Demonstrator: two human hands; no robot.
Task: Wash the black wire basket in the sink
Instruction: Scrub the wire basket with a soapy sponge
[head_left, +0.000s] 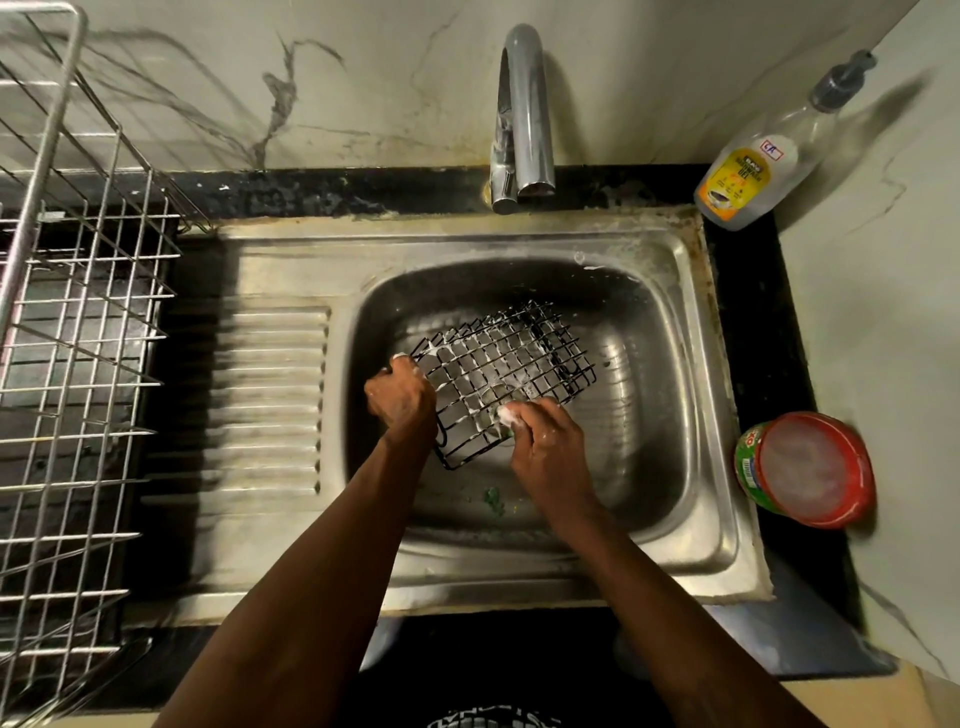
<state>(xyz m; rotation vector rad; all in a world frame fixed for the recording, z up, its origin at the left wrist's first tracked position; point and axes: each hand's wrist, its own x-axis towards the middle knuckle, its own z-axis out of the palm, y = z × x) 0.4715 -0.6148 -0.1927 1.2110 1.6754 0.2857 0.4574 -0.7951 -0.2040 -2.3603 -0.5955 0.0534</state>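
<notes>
1. Steel sink (649, 332) set in a black counter (748, 322); the basin holds the black wire basket (511, 358), foam streaks and a few green bits (493, 499) on its floor at 6 o'clock.
2. Basket sits mid-basin and tilted, far end toward 1 o'clock and near end toward 7 o'clock. White suds on the wires. Nothing seen inside it.
3. Left grip (402, 397) is at the basket's 8 o'clock, fingers curled round the left edge wires and holding it.
4. Right grip (545, 441) is at the basket's 5 o'clock, fingers curled and pinching a foamy scrubber (506, 415) that touches the near wires. A hint of green shows under the foam.
5. The two grips are near each other, with the basket's near corner between them.
6. Tap (522, 114) at the sink's 12 o'clock, spout over the basin's far rim.
7. Clear pump bottle (743, 176) with a yellow label stands on the counter at 2 o'clock; fill level unclear.
8. Red-rimmed green tub (810, 467) is on the counter at 3 to 4 o'clock, tilted, whitish face up. Cannot tell whether that is lid or contents.
9. Steel wire dish rack (78, 312) at 9 o'clock, just beside the ribbed drainboard (270, 405).
</notes>
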